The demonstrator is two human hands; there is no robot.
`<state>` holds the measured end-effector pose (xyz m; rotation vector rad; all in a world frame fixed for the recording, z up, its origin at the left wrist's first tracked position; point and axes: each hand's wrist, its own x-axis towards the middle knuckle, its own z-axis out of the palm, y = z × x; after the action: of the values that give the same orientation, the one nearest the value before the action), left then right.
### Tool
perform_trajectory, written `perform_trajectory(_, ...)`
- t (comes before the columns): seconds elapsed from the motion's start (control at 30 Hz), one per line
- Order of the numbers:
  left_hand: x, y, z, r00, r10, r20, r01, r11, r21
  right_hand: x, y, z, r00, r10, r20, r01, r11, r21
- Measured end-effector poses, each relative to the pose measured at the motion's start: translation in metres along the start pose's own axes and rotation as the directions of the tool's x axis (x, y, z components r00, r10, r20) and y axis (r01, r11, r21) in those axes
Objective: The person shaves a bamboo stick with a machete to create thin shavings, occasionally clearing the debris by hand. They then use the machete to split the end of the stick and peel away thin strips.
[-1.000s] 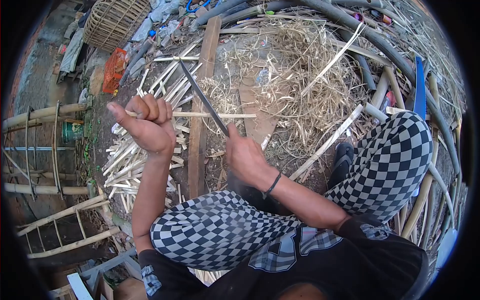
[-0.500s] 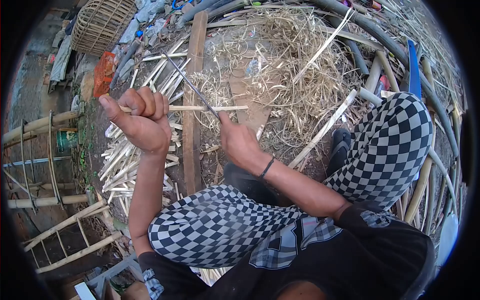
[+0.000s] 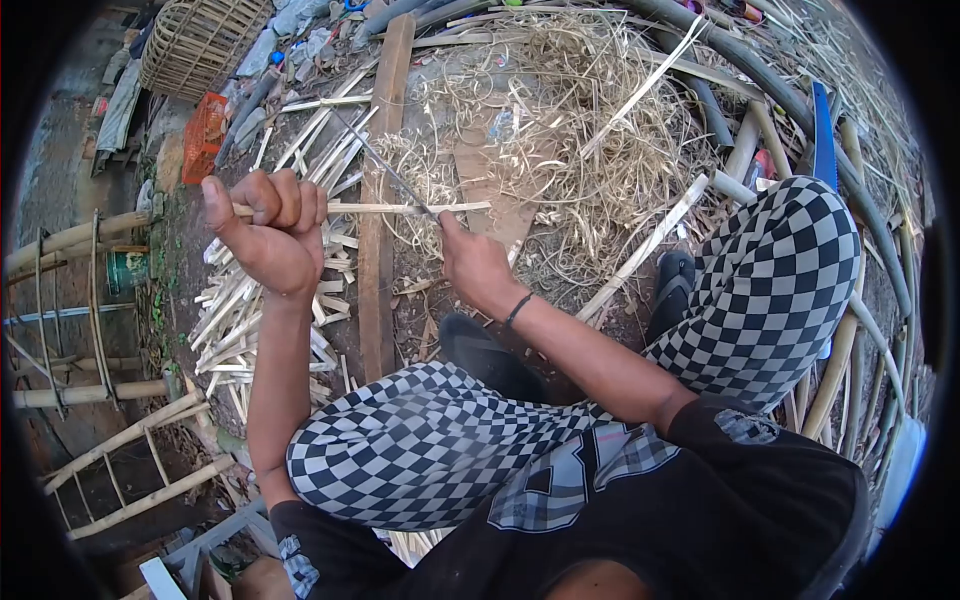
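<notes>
My left hand is closed around one end of a thin pale wooden strip, which extends level to the right. The fingers of my right hand are wrapped round the handle end of a long thin knife. Its blade slants up to the left and crosses the strip close to my right hand. Beneath the strip a brown wooden plank lies on the ground. A pile of cut strips lies below my left hand.
Curly shavings cover the ground ahead. A blue saw lies among poles at the right. At the upper left are a woven basket and an orange crate. Bamboo frames stand at the left.
The whole view has shifted slightly. Both hands still hold the strip and the knife, with the blade crossing the strip at nearly the same place.
</notes>
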<state>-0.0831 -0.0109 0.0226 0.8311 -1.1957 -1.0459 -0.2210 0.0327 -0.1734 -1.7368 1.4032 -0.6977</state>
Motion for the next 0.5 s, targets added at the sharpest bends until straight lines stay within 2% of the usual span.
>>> perform_trajectory(0.1, -0.001, -0.002, 0.001, 0.984, -0.114, 0.14, 0.114, 0.993, 0.007, 0.009, 0.072, 0.037, 0.999, 0.032, -0.013, -0.033, 0.997, -0.077)
perform_trajectory(0.2, -0.001, 0.002, 0.001, 0.983, -0.077, 0.168, 0.083, 0.996, -0.032, 0.012, 0.064, 0.017, 0.993, 0.107, -0.042, -0.111, 0.987, -0.112)
perform_trajectory(0.3, 0.0, 0.0, 0.003, 0.977, -0.076, 0.198, 0.083, 0.996, -0.028, 0.009, 0.04, 0.0, 0.999, -0.013, -0.05, 0.006, 0.99, -0.139)
perform_trajectory(0.4, -0.002, 0.001, 0.001, 0.973, -0.082, 0.215, 0.086, 0.996, -0.013, 0.004, 0.019, -0.004, 0.999, 0.023, 0.025, -0.02, 0.993, -0.114)
perform_trajectory(0.47, 0.0, 0.003, -0.001, 0.975, -0.085, 0.208, 0.093, 0.995, -0.032, 0.008, 0.064, 0.028, 1.0, 0.002, -0.022, -0.004, 0.994, -0.105)
perform_trajectory(0.5, -0.001, 0.002, -0.003, 0.977, -0.12, 0.178, 0.122, 0.993, -0.001, 0.007, 0.091, 0.035, 0.998, 0.062, 0.012, -0.059, 0.982, -0.181)
